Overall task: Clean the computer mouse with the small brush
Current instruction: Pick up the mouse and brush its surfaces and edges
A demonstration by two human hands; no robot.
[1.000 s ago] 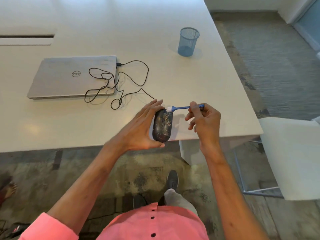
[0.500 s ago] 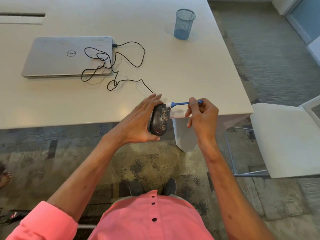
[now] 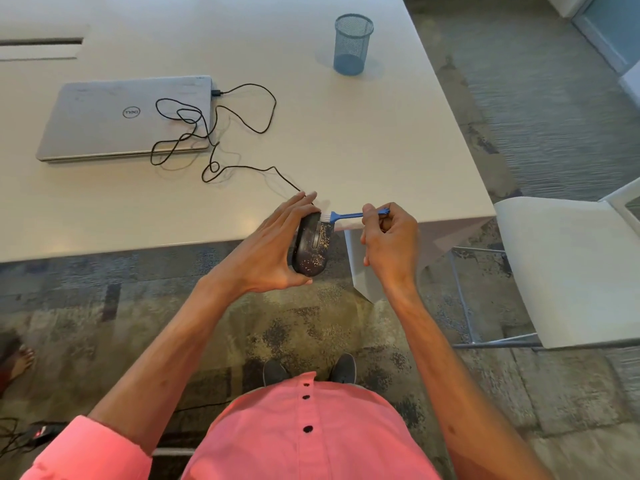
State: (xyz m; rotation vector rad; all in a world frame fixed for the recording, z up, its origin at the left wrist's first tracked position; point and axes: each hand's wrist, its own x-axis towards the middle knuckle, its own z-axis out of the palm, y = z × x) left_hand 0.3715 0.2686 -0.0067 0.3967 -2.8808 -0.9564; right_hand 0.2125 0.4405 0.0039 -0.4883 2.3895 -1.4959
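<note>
A black computer mouse [image 3: 311, 245], speckled with pale crumbs, is held off the table just past the near edge, tilted onto its side. My left hand [image 3: 273, 251] grips it from the left. My right hand [image 3: 389, 242] pinches the handle of a small blue brush [image 3: 349, 215], whose white bristles touch the top front end of the mouse. The mouse's black cable [image 3: 214, 133] runs back across the table in loose loops.
A closed silver laptop [image 3: 121, 117] lies on the white table [image 3: 346, 143] at the left, the cable plugged into it. A blue mesh cup [image 3: 352, 44] stands at the back. A white chair [image 3: 571, 271] is on the right. A bare foot [image 3: 20, 363] shows at far left.
The mouse has been turned more onto its side and drawn back past the table edge. The brush has stayed at the mouse's front end. My view has shifted downward.
</note>
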